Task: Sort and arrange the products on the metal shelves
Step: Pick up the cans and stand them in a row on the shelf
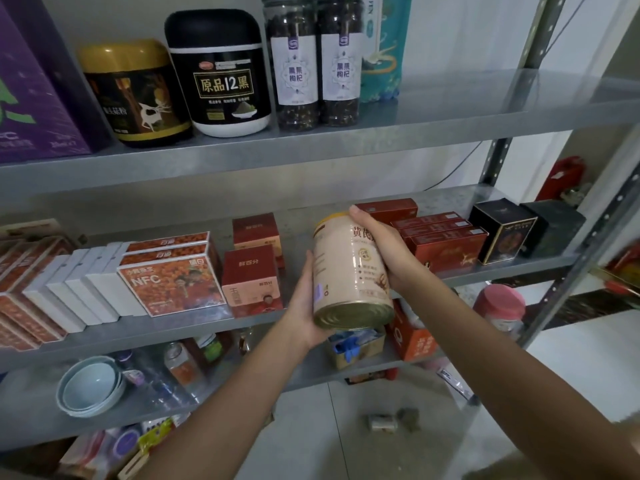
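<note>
Holding: both hands carry one cream can (pixel 349 268) with a gold metal base. It is tipped so the base faces the viewer.
Left hand (pixel 304 306): open and flat, with the palm pressed to the can's left side. The fingers are straight and point up, and the heel of the hand is by the bottom rim.
Right hand (pixel 386 244): curved round the can's right side near the top, gripping it, with one fingertip at the upper rim.
Can's place: in the air just in front of the middle shelf (pixel 156 332), not resting on it. It sits between the small red boxes (pixel 251 271) and a stack of flat red boxes (pixel 446 244).
Middle shelf, left part: orange boxes (pixel 169 278) marked NFC, standing beside a row of white boxes (pixel 79 292).
Middle shelf, right end: two black boxes (pixel 502 230), just beside the flat red stack.
Top shelf (pixel 242 150), left to right: a purple box (pixel 31 98), a dark jar with a gold lid (pixel 135 95), a jar with a black lid (pixel 221 74), two tall clear jars (pixel 298 64) of dark contents, and a teal packet (pixel 384 53).
Lower shelf (pixel 27 414): a stack of pale blue bowls (pixel 90 386), with bottles near them that are too blurred to read.
</note>
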A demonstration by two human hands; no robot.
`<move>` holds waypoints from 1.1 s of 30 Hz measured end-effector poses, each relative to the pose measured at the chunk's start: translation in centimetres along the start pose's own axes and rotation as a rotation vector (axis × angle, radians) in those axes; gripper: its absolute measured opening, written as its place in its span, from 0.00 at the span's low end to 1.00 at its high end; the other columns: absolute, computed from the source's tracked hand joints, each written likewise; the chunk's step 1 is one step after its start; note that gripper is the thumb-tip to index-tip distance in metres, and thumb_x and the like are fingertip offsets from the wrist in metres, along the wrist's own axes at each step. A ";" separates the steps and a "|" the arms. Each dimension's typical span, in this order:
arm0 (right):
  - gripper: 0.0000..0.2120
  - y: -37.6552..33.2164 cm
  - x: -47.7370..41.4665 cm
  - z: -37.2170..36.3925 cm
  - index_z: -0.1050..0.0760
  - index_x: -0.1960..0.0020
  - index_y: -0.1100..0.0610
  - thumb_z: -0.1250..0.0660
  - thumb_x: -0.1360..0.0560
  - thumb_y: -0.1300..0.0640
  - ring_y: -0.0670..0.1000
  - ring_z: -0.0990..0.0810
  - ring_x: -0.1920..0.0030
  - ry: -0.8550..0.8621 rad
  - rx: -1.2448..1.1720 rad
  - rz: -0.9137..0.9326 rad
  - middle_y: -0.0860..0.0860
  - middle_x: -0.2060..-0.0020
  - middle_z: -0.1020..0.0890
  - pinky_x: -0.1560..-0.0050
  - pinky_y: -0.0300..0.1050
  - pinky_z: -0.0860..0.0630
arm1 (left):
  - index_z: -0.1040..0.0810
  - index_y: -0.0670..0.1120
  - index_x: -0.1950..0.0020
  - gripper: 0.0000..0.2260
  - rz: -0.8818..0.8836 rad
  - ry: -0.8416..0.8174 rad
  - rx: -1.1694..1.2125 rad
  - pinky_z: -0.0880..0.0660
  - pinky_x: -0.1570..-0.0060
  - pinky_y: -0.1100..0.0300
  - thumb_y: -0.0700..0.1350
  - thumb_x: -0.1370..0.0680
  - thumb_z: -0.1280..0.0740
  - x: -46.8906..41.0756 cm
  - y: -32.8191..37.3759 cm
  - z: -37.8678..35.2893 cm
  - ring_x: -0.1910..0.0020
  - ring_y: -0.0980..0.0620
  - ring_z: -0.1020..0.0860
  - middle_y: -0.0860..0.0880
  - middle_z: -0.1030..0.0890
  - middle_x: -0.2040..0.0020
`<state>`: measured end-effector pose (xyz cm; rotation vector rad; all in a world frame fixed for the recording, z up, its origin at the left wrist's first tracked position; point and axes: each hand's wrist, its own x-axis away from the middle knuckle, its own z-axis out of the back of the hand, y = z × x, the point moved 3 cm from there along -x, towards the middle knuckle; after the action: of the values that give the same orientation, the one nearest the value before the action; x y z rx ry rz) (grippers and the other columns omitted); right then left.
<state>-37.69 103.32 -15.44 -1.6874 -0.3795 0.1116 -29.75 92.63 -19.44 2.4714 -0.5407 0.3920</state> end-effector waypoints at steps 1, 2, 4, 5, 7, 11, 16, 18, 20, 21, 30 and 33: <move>0.30 0.3 0.0 0.1 0.23 0.38 0.60 0.26 0.31 0.40 0.60 0.16 0.48 -0.004 -0.038 -0.042 0.60 0.49 0.16 0.40 0.58 0.22 | 0.23 0.40 0.36 0.34 0.010 0.026 0.026 0.22 0.49 0.43 0.68 0.24 0.40 0.1 -0.4 -0.3 0.50 0.38 0.17 0.36 0.19 0.44; 0.32 0.7 -0.1 0.2 0.24 0.37 0.60 0.26 0.32 0.40 0.62 0.17 0.45 -0.012 -0.072 -0.086 0.61 0.46 0.17 0.38 0.59 0.23 | 0.22 0.39 0.38 0.34 0.025 0.049 0.055 0.21 0.51 0.44 0.68 0.24 0.40 0.2 -0.7 -0.6 0.53 0.37 0.17 0.35 0.18 0.46; 0.35 1.4 -0.2 0.5 0.24 0.36 0.61 0.26 0.33 0.39 0.63 0.18 0.43 -0.041 -0.128 -0.165 0.62 0.44 0.18 0.36 0.60 0.25 | 0.21 0.39 0.40 0.35 0.057 0.093 0.079 0.19 0.55 0.45 0.69 0.25 0.40 0.3 -1.2 -1.1 0.56 0.37 0.16 0.35 0.17 0.48; 0.35 1.7 -0.2 0.6 0.24 0.36 0.62 0.26 0.33 0.38 0.62 0.18 0.43 -0.061 -0.147 -0.196 0.62 0.44 0.18 0.36 0.60 0.26 | 0.21 0.39 0.39 0.36 0.073 0.114 0.076 0.20 0.54 0.45 0.70 0.25 0.41 0.3 -1.3 -1.2 0.55 0.37 0.17 0.35 0.17 0.48; 0.33 2.1 -0.3 0.6 0.23 0.38 0.62 0.28 0.32 0.38 0.61 0.18 0.47 -0.111 -0.181 -0.247 0.61 0.48 0.17 0.38 0.59 0.24 | 0.23 0.40 0.35 0.36 0.090 0.150 0.095 0.23 0.51 0.44 0.70 0.25 0.41 0.6 -1.6 -1.5 0.53 0.38 0.19 0.35 0.19 0.45; 0.28 2.6 -0.6 0.5 0.21 0.43 0.61 0.30 0.29 0.38 0.59 0.16 0.55 -0.159 -0.196 -0.326 0.60 0.54 0.15 0.47 0.54 0.20 | 0.23 0.41 0.37 0.31 0.105 0.221 0.110 0.20 0.60 0.49 0.67 0.24 0.39 1.1 -1.6 -1.5 0.59 0.41 0.19 0.36 0.18 0.48; 0.28 3.4 -1.0 1.0 0.19 0.44 0.62 0.29 0.30 0.38 0.60 0.15 0.51 -0.205 -0.193 -0.345 0.61 0.50 0.15 0.53 0.54 0.18 | 0.20 0.36 0.53 0.31 0.185 0.218 0.204 0.20 0.74 0.44 0.66 0.25 0.37 2.0 -1.4 -1.2 0.71 0.39 0.18 0.36 0.18 0.64; 0.27 4.2 -0.9 1.2 0.17 0.46 0.61 0.31 0.29 0.39 0.59 0.15 0.51 -0.256 -0.254 -0.340 0.60 0.50 0.15 0.57 0.51 0.18 | 0.20 0.34 0.57 0.31 0.213 0.223 0.226 0.22 0.77 0.45 0.65 0.25 0.36 2.3 -1.2 -1.1 0.72 0.38 0.19 0.36 0.18 0.65; 0.27 5.0 -0.8 1.0 0.15 0.50 0.60 0.33 0.30 0.37 0.58 0.15 0.52 -0.278 -0.312 -0.356 0.60 0.51 0.15 0.57 0.51 0.18 | 0.19 0.34 0.61 0.31 0.234 0.207 0.251 0.21 0.75 0.46 0.64 0.25 0.35 2.4 -1.1 -1.1 0.72 0.39 0.18 0.37 0.18 0.65; 0.27 5.2 -0.8 0.9 0.14 0.52 0.59 0.33 0.31 0.36 0.57 0.14 0.53 -0.273 -0.334 -0.357 0.59 0.52 0.15 0.58 0.50 0.18 | 0.19 0.34 0.61 0.31 0.241 0.202 0.269 0.21 0.75 0.46 0.64 0.25 0.35 2.4 -1.1 -1.1 0.71 0.39 0.18 0.37 0.18 0.65; 0.22 5.1 -1.1 0.5 0.13 0.57 0.58 0.32 0.33 0.39 0.54 0.14 0.57 -0.235 -0.407 -0.305 0.57 0.56 0.14 0.60 0.48 0.18 | 0.19 0.35 0.55 0.30 0.256 0.154 0.283 0.20 0.70 0.47 0.65 0.25 0.35 2.0 -1.1 -0.9 0.67 0.38 0.18 0.37 0.17 0.60; 0.24 3.9 -1.4 1.2 0.14 0.51 0.59 0.30 0.32 0.38 0.57 0.15 0.52 -0.217 -0.255 -0.253 0.59 0.51 0.15 0.54 0.51 0.18 | 0.20 0.39 0.42 0.31 0.196 0.122 0.166 0.19 0.63 0.50 0.67 0.25 0.37 1.7 -0.6 -0.8 0.61 0.40 0.17 0.37 0.17 0.53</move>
<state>-38.67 103.60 -19.66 -1.8677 -0.7944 0.0614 -28.08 93.07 -18.39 2.5378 -0.7271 0.6861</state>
